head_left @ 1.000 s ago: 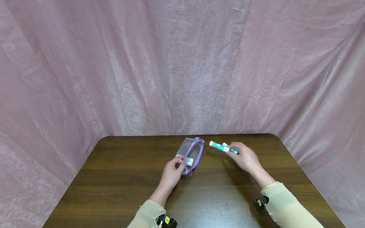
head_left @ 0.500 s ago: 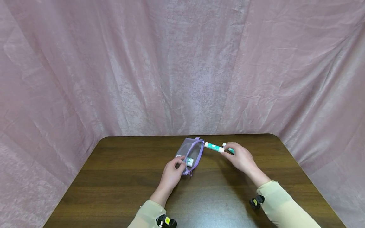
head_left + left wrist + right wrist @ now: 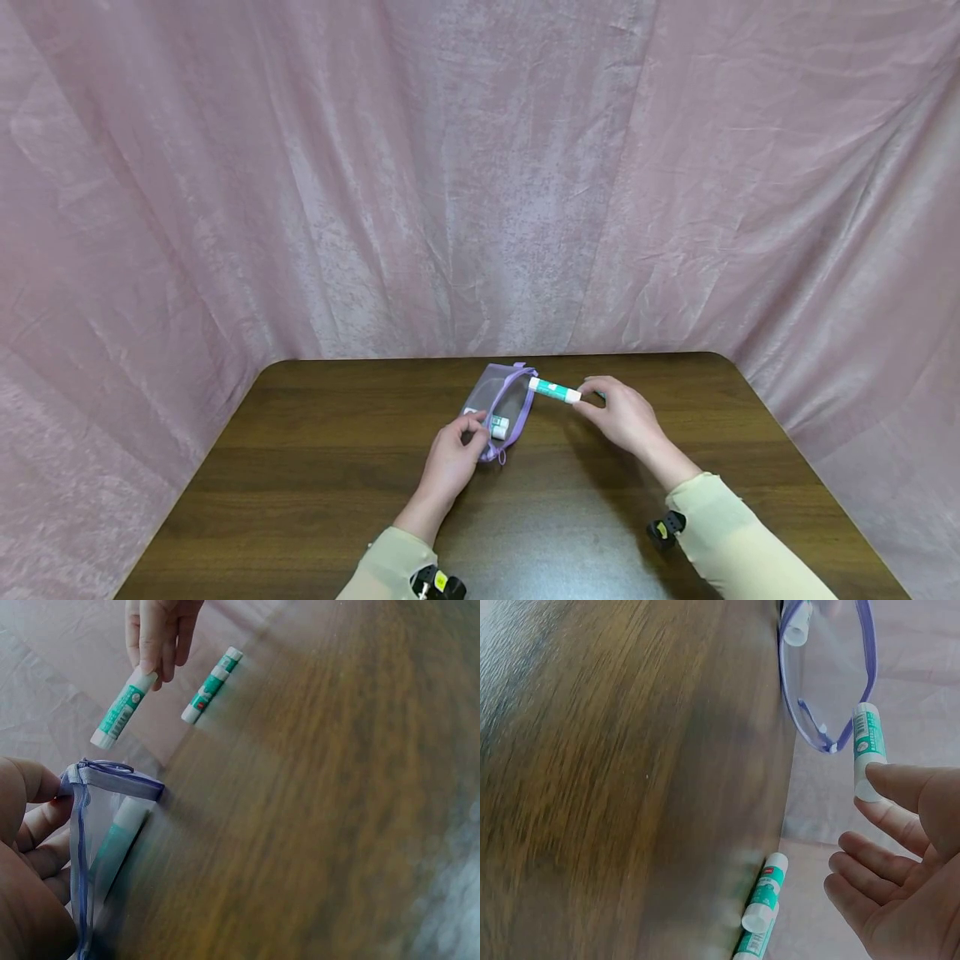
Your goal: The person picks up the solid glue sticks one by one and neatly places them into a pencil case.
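My left hand point(image 3: 448, 458) pinches the near edge of a see-through zip pouch point(image 3: 489, 386) with purple trim. The pouch's mouth gapes toward the right. Inside it lies a white-and-green glue stick point(image 3: 498, 427), partly covered by the mesh and my fingers. With thumb and forefinger, my right hand point(image 3: 621, 421) holds another glue stick point(image 3: 555, 390) by one end. Its far end is at the pouch's rim in the head view. The right wrist view has the other right-hand fingers loosely bent below.
Two more glue sticks lie on the brown wooden table point(image 3: 315, 467), a front one point(image 3: 765, 892) and one partly behind it point(image 3: 754, 946). In the head view my right hand mostly hides them. A pink curtain point(image 3: 480, 183) hangs behind the table.
My right hand has moved left with its glue stick, from right of the pouch up to its rim. The loose glue sticks have become hidden behind it. My left hand stays put.
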The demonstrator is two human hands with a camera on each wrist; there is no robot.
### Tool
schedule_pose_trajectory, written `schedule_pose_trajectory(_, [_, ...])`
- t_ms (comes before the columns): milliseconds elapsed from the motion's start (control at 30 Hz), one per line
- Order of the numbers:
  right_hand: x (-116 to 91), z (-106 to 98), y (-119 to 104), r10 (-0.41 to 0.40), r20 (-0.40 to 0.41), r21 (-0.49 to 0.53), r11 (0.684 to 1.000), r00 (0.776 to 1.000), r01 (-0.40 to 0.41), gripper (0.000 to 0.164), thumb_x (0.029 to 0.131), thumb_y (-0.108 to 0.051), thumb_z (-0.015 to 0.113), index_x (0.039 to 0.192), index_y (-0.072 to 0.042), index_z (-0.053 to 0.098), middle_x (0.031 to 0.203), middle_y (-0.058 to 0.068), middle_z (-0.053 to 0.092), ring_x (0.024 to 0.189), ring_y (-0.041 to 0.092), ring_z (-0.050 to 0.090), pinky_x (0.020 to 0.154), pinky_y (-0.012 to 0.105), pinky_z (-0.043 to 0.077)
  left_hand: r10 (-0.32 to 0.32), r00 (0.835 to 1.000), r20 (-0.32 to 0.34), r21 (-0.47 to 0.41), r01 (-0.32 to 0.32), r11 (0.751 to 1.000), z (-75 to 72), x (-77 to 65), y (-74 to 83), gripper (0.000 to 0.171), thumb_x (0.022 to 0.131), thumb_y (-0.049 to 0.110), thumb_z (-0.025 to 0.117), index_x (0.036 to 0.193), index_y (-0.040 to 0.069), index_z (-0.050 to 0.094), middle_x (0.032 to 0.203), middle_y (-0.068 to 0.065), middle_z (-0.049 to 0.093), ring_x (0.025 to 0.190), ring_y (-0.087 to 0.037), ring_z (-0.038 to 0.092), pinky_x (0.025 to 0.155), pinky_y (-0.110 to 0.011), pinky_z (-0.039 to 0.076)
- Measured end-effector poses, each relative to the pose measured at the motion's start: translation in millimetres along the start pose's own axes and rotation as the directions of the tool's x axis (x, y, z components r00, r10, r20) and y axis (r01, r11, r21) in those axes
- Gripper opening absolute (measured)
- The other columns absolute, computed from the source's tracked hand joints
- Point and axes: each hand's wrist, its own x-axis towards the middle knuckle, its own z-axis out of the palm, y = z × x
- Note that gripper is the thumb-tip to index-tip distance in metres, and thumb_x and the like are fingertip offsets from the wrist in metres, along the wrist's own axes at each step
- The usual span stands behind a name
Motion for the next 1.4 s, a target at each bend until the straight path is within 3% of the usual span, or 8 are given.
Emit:
schedule_pose_trajectory(267, [2.5, 6.3, -4.7, -0.002, -0.001, -0.004, 1.000, 1.000, 0.002, 0.019, 0.099, -0.030, 0.082, 0.113, -0.015, 0.081, 0.140, 0.014, 0.073, 0.133, 0.040, 0.066, 0.100, 0.063, 0.054, -0.008, 1.000, 0.004, 0.000, 0.008, 1.000, -0.2, -0.2, 0.4, 0.013, 0.101, 0.014, 0.071, 0.088, 0.011, 0.072, 0.139, -0.006, 0.076, 0.148, -0.039, 0.055, 0.127, -0.057, 0.034])
schedule_pose_trajectory(500, [5.8, 12.1, -5.6, -0.024, 0.023, 0.014, 1.000, 0.999, 0.023, 0.016, 0.099, -0.025, 0.083, 0.110, -0.014, 0.081, 0.137, 0.017, 0.074, 0.141, 0.044, 0.061, 0.114, 0.058, 0.048, -0.022, 1.000, 0.011, 0.004, 0.022, 1.000, -0.7, 0.2, 1.5, 0.014, 0.102, 0.014, 0.070, 0.088, 0.013, 0.071, 0.140, -0.006, 0.075, 0.150, -0.039, 0.053, 0.127, -0.057, 0.033])
schedule_pose_trajectory(733, [11.0, 20.0, -5.0, -0.020, 0.030, -0.008, 1.000, 0.999, 0.020, 0.013, 0.099, -0.027, 0.084, 0.107, -0.017, 0.081, 0.130, 0.007, 0.078, 0.142, 0.043, 0.060, 0.094, 0.054, 0.057, -0.033, 0.999, 0.013, 0.001, 0.033, 0.999, -0.6, 1.2, 1.8, 0.015, 0.103, 0.015, 0.070, 0.088, 0.014, 0.071, 0.141, -0.005, 0.074, 0.151, -0.039, 0.051, 0.128, -0.055, 0.032])
schedule_pose_trajectory(867, [12.6, 23.4, -8.2, -0.026, 0.031, -0.026, 0.999, 0.999, 0.026, 0.012, 0.098, -0.028, 0.084, 0.105, -0.019, 0.080, 0.123, 0.004, 0.080, 0.117, 0.035, 0.074, 0.085, 0.052, 0.058, -0.029, 0.999, 0.015, -0.002, 0.029, 1.000, -0.9, 1.1, 1.6, 0.015, 0.103, 0.016, 0.070, 0.088, 0.014, 0.071, 0.141, -0.004, 0.074, 0.152, -0.039, 0.051, 0.128, -0.055, 0.031])
schedule_pose_trajectory(967, [13.0, 26.0, -11.3, -0.021, 0.040, -0.029, 0.999, 0.999, 0.022, 0.012, 0.098, -0.028, 0.085, 0.105, -0.020, 0.080, 0.118, 0.002, 0.080, 0.098, 0.026, 0.073, 0.081, 0.050, 0.057, -0.027, 0.999, 0.019, 0.000, 0.027, 1.000, -1.2, 0.8, 1.6, 0.016, 0.103, 0.017, 0.070, 0.088, 0.014, 0.070, 0.142, -0.004, 0.074, 0.152, -0.039, 0.050, 0.128, -0.056, 0.032])
schedule_pose_trajectory(1167, [13.2, 32.2, -16.6, 0.001, 0.063, -0.039, 0.999, 0.998, 0.002, 0.011, 0.098, -0.029, 0.085, 0.104, -0.021, 0.080, 0.123, 0.007, 0.078, 0.109, 0.029, 0.073, 0.085, 0.052, 0.058, -0.015, 1.000, 0.016, 0.002, 0.015, 1.000, -1.0, 0.0, 1.6, 0.015, 0.102, 0.015, 0.070, 0.088, 0.012, 0.071, 0.141, -0.007, 0.074, 0.152, -0.041, 0.050, 0.128, -0.058, 0.031])
schedule_pose_trajectory(1400, [17.5, 39.8, -19.4, -0.012, 0.071, -0.045, 0.999, 0.997, 0.015, 0.012, 0.098, -0.027, 0.085, 0.105, -0.018, 0.081, 0.119, 0.007, 0.078, 0.106, 0.029, 0.073, 0.086, 0.051, 0.058, -0.035, 0.999, 0.018, 0.005, 0.035, 0.999, -0.6, 0.6, 1.6, 0.015, 0.103, 0.016, 0.070, 0.088, 0.013, 0.071, 0.143, -0.005, 0.074, 0.152, -0.039, 0.051, 0.129, -0.056, 0.031])
